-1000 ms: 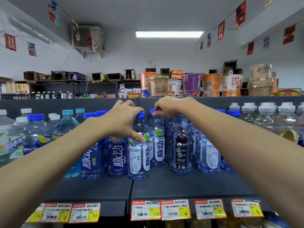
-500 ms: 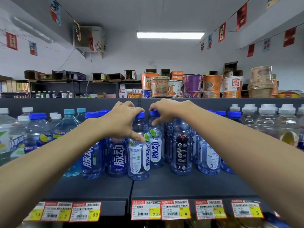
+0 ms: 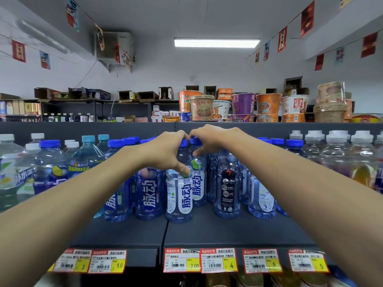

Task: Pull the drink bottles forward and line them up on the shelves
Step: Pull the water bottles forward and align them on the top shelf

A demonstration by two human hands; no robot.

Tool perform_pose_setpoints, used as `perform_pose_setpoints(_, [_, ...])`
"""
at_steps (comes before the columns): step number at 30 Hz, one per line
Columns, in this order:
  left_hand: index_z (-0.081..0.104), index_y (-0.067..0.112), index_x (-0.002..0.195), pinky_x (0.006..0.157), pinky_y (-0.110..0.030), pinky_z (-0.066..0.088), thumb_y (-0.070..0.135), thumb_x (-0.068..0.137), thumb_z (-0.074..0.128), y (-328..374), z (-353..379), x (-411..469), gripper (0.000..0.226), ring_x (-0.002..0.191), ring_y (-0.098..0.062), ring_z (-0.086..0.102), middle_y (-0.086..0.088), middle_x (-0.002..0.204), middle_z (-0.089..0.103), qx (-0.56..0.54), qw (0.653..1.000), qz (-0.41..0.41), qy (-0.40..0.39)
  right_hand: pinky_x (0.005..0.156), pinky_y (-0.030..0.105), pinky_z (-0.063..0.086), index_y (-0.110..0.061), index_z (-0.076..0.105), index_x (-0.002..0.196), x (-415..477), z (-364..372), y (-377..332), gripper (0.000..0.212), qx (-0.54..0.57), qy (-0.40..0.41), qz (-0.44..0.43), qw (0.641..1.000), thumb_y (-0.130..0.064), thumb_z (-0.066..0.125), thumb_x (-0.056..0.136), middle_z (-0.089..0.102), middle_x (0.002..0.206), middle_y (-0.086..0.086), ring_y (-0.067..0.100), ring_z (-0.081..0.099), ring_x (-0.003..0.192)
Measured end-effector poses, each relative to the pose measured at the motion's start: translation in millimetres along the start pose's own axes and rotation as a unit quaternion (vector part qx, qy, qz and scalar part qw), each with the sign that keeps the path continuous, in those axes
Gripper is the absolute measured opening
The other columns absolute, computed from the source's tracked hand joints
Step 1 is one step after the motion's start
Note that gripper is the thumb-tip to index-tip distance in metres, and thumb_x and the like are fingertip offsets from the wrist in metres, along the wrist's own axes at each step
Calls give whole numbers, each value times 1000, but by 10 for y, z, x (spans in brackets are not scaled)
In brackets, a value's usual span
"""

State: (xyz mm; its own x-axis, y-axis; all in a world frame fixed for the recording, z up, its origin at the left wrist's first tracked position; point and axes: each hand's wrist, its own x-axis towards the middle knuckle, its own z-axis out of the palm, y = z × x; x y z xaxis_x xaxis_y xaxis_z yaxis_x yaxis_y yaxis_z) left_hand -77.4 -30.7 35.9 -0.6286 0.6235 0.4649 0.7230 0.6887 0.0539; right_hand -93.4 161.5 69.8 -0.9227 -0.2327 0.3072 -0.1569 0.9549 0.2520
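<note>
Back from the front edge of the shelf [image 3: 228, 233], the left hand [image 3: 165, 151] gripped the front bottle [image 3: 179, 196]; the right hand [image 3: 211, 139] apparently pinched the rear bottle [image 3: 198, 184] at its cap.

Bottles [image 3: 179, 195] clear glossy plastic, smooth blue caps; shelf [image 3: 228, 230] matt dark; price tags [image 3: 200, 261] glossy paper

White painted walls [image 3: 165, 75] meet a white ceiling. One long rectangular fluorescent ceiling light [image 3: 216, 42] is lit. A white box-shaped air-conditioning unit [image 3: 122, 41] is mounted high on the left. Strings of red and blue paper pennants [image 3: 307, 19] cross overhead. Black metal racking [image 3: 95, 108] lines the back wall, with open brown cardboard boxes [image 3: 44, 93] on top. Paper instant-noodle tubs [image 3: 243, 103] stand on the dark grey metal shelf unit [image 3: 83, 128]. Red-and-yellow price labels [image 3: 181, 261] front a lower edge.
</note>
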Motion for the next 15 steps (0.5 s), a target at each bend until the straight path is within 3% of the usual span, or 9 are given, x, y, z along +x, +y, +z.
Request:
perform_pose_setpoints(4, [30,29,142,98,-42,47,32,71,88,-28,-11,11,92,113,-22,55,-1,133,51,-59,997,20,-52,83,40,49,-22,52,119,4,18,21,44,9,6,-5,1000,-44,74,87,52,99,-5,23,54,97])
perform_pose_setpoints(6, [27,29,145,103,-40,44,27,74,86,-13,11,13,91,120,-21,50,1,138,45,-68,995,38,-56,83,39,49,-22,54,119,7,37,17,42,6,14,-11,1000,-41,74,87,55,102,-3,23,55,98])
perform_pose_setpoints(9, [24,24,151,109,-32,34,37,68,89,-6,35,2,106,129,-14,32,4,142,29,-30,997,57,-36,89,44,52,-26,54,116,15,17,35,43,3,0,-10,1000,-48,74,85,59,105,-5,22,57,97])
perform_pose_setpoints(11, [20,23,152,107,-29,35,46,61,92,-16,81,-38,119,126,-12,33,5,141,25,-28,998,45,-16,91,48,52,-28,56,114,10,-27,88,46,0,-17,-9,1000,-53,75,81,58,100,-7,21,58,96])
perform_pose_setpoints(15, [25,21,149,102,-23,35,46,53,95,-57,164,-114,122,125,-8,38,9,140,32,-74,996,35,27,97,48,49,-26,57,132,1,-60,184,61,7,-14,-20,1000,-51,77,81,61,119,-3,20,57,106])
